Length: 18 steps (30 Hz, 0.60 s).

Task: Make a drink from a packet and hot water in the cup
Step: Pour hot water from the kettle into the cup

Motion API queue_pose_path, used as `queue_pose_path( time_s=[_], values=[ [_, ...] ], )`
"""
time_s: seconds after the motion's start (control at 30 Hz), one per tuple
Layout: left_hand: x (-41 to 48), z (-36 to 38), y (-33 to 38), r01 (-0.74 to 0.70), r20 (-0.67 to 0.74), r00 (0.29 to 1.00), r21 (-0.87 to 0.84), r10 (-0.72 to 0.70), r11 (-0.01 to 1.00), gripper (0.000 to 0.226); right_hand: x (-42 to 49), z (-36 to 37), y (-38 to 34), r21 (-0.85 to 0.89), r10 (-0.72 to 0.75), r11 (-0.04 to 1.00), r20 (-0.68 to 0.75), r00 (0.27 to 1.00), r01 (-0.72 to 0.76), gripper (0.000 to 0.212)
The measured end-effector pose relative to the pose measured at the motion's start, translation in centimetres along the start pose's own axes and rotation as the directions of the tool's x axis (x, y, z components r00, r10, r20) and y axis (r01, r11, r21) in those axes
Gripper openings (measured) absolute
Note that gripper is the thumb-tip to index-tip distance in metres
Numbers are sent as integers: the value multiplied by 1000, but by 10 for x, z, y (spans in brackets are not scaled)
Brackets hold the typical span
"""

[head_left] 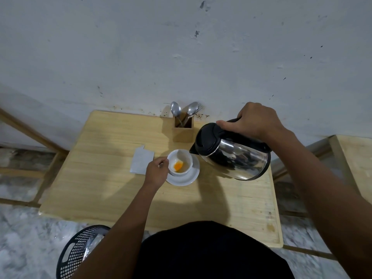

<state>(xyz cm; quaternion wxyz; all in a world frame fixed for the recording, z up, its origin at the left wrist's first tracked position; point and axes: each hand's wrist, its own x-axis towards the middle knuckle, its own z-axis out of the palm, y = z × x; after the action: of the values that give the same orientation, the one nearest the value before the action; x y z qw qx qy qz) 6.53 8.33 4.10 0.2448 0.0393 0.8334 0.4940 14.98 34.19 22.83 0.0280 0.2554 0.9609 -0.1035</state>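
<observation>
Table (104, 178): pale wood, set against a wall; everything for the drink stands on its far half.
Kettle (233, 156): steel body with black lid, tipped toward 9 o'clock, its spout just above the cup's rim at the 3 o'clock side.
Right hand (255, 121): closed tight around the kettle's black handle, carrying its whole weight.
Left hand (156, 171): at the cup's 9 o'clock side, fingers curled at its handle; whether they truly pinch it I cannot tell.
Saucer (190, 178): white, under the cup.
Packet (142, 161): flat and torn, lying at 9 o'clock of the cup.
Cup (180, 162): white, with orange powder (178, 165) wet at the bottom.
Doing it well: probably tilt slowly, keep the stream central, steady the cup, stop short of the rim, keep fingers clear of splash.
</observation>
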Motion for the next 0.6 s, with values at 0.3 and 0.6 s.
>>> queue_pose_path(
  time_s=[0.3, 0.6],
  values=[
    [1, -1, -1, -22, 12, 1000, -5, 22, 1000, 22, -1, -3, -13, -75, -15, 997, 12, 1000, 16, 74],
    [2, -1, 0, -19, 18, 1000, -8, 19, 1000, 17, -4, -4, -16, -97, -16, 995, 8, 1000, 17, 74]
  ],
)
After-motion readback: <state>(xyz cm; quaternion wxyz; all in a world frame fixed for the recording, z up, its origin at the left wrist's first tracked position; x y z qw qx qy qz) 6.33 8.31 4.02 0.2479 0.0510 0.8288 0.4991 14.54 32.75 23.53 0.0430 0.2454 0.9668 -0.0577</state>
